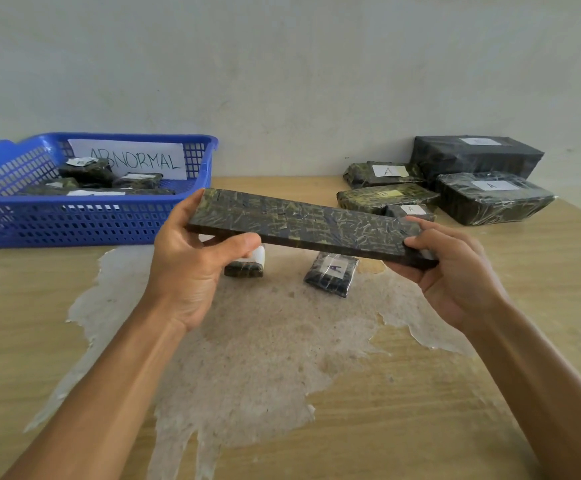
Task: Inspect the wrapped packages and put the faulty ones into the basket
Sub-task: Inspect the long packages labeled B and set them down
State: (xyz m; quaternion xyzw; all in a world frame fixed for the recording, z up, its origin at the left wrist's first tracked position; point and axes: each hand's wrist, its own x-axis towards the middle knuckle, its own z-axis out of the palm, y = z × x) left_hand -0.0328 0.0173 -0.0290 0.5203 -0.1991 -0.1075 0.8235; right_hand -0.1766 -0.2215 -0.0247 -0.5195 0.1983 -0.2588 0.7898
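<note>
1. Part of the small package [244, 266] standing on the table [490, 393] is hidden behind the left hand [192, 265]; only its dark lower end and a strip of white label are seen, and no letter can be read on it.
2. The packages in the blue basket [84, 221] are partly hidden by its mesh wall, and the first letters of the paper sign [133, 159] reading "ABNORMAL" are covered by one of them.
3. The label on the big black package [472, 155] at the back is too faint to be read.
4. The underside of the long flat package [311, 225] cannot be seen, and no label is visible on the face turned up.
5. The long flat package is held in the air above the table, between the two grips. Its long axis runs from the left grip to the right grip, the left end being higher and farther, the right end lower and nearer. Its broad face is tilted toward the camera.
6. The left end is pinched by the left hand: the thumb is laid along the near edge and the fingers are curled behind.
7. The right end is gripped by the right hand [455, 271], with the thumb pressed on the upper face and the fingers cupped beneath.
8. Both forearms are stretched forward from the lower corners.
9. Below the package, between the grips, a small package labelled "A" [330, 273] lies on the table.
</note>
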